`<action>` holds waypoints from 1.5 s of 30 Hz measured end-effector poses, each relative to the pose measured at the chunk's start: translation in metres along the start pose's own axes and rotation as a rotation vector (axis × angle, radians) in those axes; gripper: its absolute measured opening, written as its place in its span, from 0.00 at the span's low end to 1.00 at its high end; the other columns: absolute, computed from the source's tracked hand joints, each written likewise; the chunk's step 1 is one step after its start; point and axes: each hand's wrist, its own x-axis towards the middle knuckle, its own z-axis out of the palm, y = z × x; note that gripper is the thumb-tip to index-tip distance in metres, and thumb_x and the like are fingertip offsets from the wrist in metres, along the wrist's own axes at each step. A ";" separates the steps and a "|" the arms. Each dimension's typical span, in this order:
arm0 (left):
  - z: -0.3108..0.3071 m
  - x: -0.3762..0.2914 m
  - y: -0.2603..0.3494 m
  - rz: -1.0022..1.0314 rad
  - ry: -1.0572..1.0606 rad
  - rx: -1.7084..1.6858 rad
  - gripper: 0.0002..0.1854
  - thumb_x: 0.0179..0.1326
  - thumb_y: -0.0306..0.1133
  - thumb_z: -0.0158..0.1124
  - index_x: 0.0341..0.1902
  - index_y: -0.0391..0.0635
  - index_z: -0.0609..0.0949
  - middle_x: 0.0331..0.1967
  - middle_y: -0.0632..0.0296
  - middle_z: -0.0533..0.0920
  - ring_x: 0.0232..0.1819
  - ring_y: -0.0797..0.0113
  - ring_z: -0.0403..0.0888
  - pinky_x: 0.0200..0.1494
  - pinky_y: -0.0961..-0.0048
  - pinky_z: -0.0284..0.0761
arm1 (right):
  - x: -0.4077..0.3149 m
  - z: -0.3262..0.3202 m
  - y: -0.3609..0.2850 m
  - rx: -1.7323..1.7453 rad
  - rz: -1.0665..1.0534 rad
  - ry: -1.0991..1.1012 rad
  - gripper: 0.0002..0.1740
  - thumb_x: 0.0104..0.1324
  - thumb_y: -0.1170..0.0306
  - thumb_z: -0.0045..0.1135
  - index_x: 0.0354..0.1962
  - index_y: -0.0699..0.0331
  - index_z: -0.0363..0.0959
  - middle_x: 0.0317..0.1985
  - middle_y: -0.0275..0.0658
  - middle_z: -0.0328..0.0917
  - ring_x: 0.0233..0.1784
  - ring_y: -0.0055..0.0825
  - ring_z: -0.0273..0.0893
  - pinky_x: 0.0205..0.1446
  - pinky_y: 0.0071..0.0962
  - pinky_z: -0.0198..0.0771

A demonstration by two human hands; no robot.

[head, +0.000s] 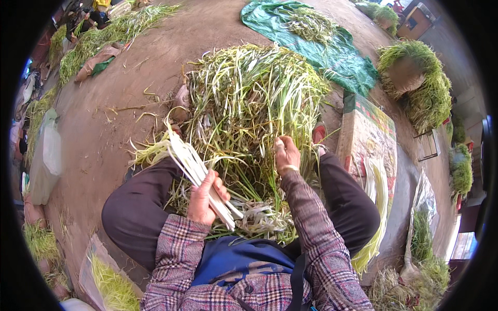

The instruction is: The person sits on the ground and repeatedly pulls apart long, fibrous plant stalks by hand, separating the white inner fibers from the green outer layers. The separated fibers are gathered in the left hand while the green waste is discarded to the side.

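My left hand [206, 198] is closed around a bundle of long white stalks with yellow leaf ends [188, 157], held slantwise over my lap. To the right, my right hand [287, 153] is at the front of a large heap of long green and yellow leafy stalks [249, 93]; its fingers are bent, and whether they grip a stalk is hard to see. Pale peeled leaf scraps [264, 219] lie between my legs. More white stalks with yellow-green leaves [375, 190] rest on a printed sack [354, 136] beside my right knee.
A green tarpaulin [358, 66] with loose stalks lies beyond the heap. Other leafy piles stand at the right [432, 89] and upper left [116, 35]. A translucent plastic bag [46, 155] is on the left floor. Yellow-green leaves [111, 285] lie on a sheet at lower left.
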 end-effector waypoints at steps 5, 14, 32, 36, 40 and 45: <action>-0.004 0.009 -0.012 -0.286 -0.029 -0.162 0.10 0.62 0.39 0.54 0.29 0.50 0.69 0.13 0.73 0.65 0.11 0.84 0.60 0.12 0.86 0.56 | 0.036 0.016 0.013 0.274 0.255 -0.155 0.12 0.58 0.65 0.56 0.36 0.65 0.73 0.32 0.36 0.78 0.33 0.23 0.73 0.39 0.23 0.68; 0.014 0.015 -0.001 -0.079 -0.074 0.023 0.07 0.61 0.34 0.56 0.36 0.48 0.70 0.31 0.63 0.74 0.11 0.87 0.59 0.12 0.89 0.55 | -0.059 -0.030 -0.024 0.485 -0.160 -0.229 0.06 0.58 0.73 0.56 0.32 0.67 0.70 0.24 0.30 0.72 0.26 0.14 0.67 0.33 0.16 0.65; 0.006 0.018 -0.004 0.028 0.026 0.265 0.07 0.59 0.33 0.58 0.37 0.47 0.72 0.28 0.66 0.77 0.12 0.86 0.61 0.10 0.88 0.54 | -0.128 -0.013 -0.032 0.284 0.004 -0.630 0.17 0.57 0.69 0.55 0.44 0.63 0.68 0.32 0.39 0.78 0.31 0.23 0.78 0.34 0.22 0.72; 0.000 0.020 -0.008 0.071 0.057 0.340 0.07 0.57 0.31 0.61 0.34 0.44 0.72 0.24 0.65 0.77 0.10 0.85 0.63 0.09 0.87 0.53 | -0.136 -0.008 -0.039 0.115 -0.262 -0.539 0.15 0.56 0.69 0.57 0.42 0.63 0.70 0.32 0.36 0.77 0.33 0.22 0.79 0.35 0.20 0.72; -0.002 0.019 -0.009 0.079 0.058 0.317 0.06 0.56 0.29 0.60 0.35 0.44 0.73 0.23 0.64 0.77 0.09 0.85 0.62 0.09 0.87 0.54 | -0.131 -0.011 -0.041 0.223 0.096 -0.743 0.20 0.56 0.58 0.59 0.41 0.63 0.72 0.38 0.43 0.77 0.39 0.31 0.78 0.41 0.29 0.73; -0.001 0.013 -0.013 0.065 0.066 0.283 0.07 0.57 0.29 0.59 0.37 0.44 0.73 0.24 0.64 0.77 0.10 0.84 0.62 0.09 0.87 0.54 | -0.098 -0.010 -0.049 0.271 0.067 -0.561 0.19 0.59 0.57 0.55 0.37 0.67 0.74 0.28 0.39 0.78 0.30 0.20 0.75 0.32 0.21 0.69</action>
